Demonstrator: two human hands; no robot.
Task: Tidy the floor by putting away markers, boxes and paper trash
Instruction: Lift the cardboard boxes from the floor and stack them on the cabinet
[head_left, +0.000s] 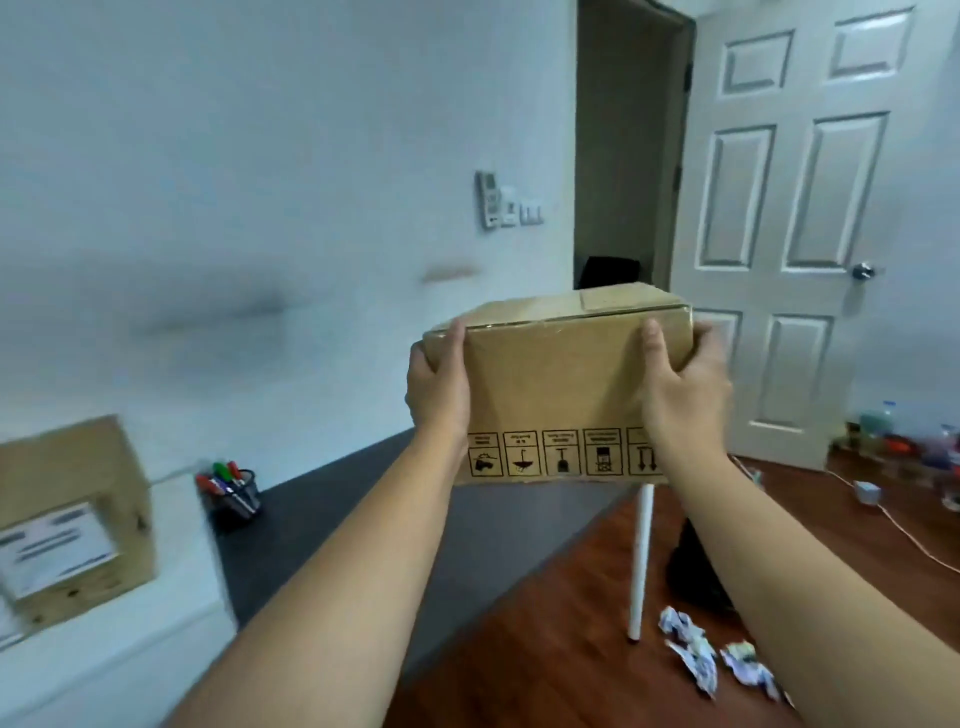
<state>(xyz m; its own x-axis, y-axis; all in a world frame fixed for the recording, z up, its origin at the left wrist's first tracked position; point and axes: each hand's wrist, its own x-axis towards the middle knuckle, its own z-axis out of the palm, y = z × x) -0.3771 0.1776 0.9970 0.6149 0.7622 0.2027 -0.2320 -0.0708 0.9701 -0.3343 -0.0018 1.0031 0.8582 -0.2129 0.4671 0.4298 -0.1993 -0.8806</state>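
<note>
Two ends of cardboard box (561, 374) gripped by left hand (436, 389), right hand (685, 395), dark table (322, 519) below, marker cup (234, 491), crumpled paper (691, 649).

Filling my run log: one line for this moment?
left hand, right hand: gripping cardboard box | held aloft | crumpled paper on floor

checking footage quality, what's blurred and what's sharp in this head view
Head view: motion blur smears the left side, the labelled box and marker cup; the held box, left hand and right hand look fairly sharp; the wide-angle lens bows the door; lighting is soft, without glare.
</note>
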